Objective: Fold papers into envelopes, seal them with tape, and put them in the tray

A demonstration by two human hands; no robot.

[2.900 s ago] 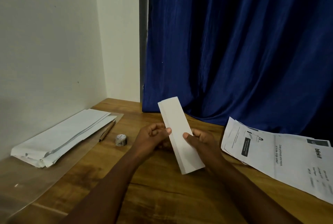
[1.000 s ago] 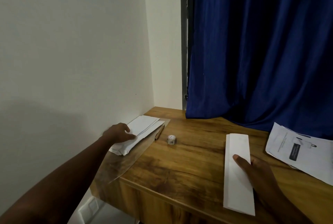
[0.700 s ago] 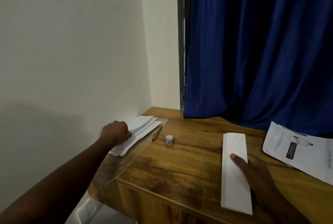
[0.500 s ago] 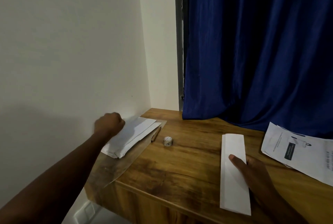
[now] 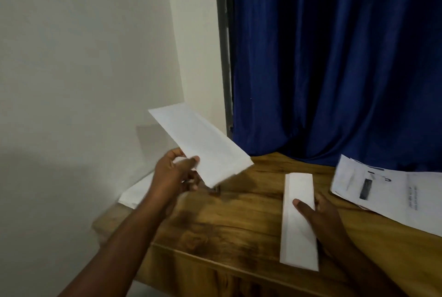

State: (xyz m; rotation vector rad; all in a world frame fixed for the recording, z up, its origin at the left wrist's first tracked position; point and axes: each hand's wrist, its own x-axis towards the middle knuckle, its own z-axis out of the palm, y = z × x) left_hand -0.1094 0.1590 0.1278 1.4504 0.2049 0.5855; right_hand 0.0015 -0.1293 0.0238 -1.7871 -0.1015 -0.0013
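White folded paper strip (image 5: 299, 220) lies flat on the wooden table (image 5: 227, 229), its long axis running from the near edge toward the blue curtain (image 5: 334, 62); this is the landmark. Head view, the only one: right hand (image 5: 320, 222) rests on the strip's right side with fingers laid straight, pressing rather than gripping, most likely to keep the folded sheet from springing open or sliding while the other hand is busy. Well left of the strip and raised above the table, left hand (image 5: 174, 174) pinches one short end of a white envelope (image 5: 201, 146) between thumb and curled fingers; the envelope tilts up and away toward the wall (image 5: 83, 57), held by the end probably so its mouth can be brought round to take the strip. Farther left of the strip, at the table's left end and partly hidden by the left forearm, a blurred pale stack (image 5: 136, 191), either spare envelopes or finished ones; cannot tell, and no tray outline reads clearly. Right of the strip, nearly touching the right hand, printed sheets (image 5: 387, 191) fan out, awaiting folding. Count: one folded strip, one lifted envelope, one left stack of unclear number, at least two printed sheets, two hands. Tape not made out.
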